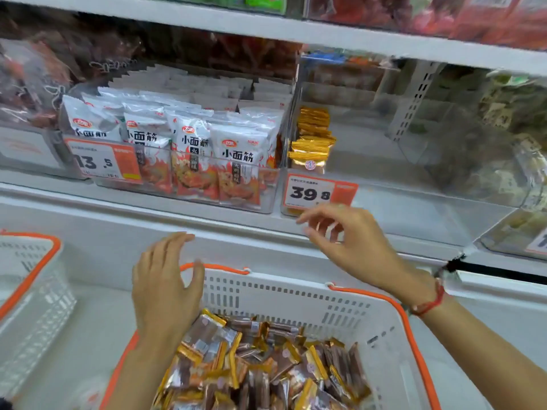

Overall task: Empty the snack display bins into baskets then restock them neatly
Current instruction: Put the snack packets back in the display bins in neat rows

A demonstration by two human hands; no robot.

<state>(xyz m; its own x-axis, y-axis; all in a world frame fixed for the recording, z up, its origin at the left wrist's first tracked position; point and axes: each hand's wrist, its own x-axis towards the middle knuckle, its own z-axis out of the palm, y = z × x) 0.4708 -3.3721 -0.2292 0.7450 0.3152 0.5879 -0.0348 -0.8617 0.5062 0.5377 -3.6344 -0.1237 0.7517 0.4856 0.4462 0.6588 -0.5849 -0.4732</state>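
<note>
A white basket point(296, 294) with orange rim stands in front of me, filled with several gold-and-brown snack packets point(260, 365). My left hand point(165, 288) hovers over the basket's far left corner, fingers straight and empty. My right hand point(346, 241) is raised in front of the clear bin point(414, 214) tagged 39.8, fingers loosely spread and holding nothing. That bin holds a short row of gold packets point(312, 137) standing at its left side; the rest of it looks bare. The neighbouring bin point(189, 184) tagged 13.5 is packed with white-and-red snack bags point(189, 143).
A second white basket point(32, 285) with orange rim sits at the left edge. Both baskets rest on a white freezer lid point(97, 255). Bins of dark snacks flank the shelf at left point(26, 93) and right point(509, 137). An upper shelf point(296, 31) overhangs.
</note>
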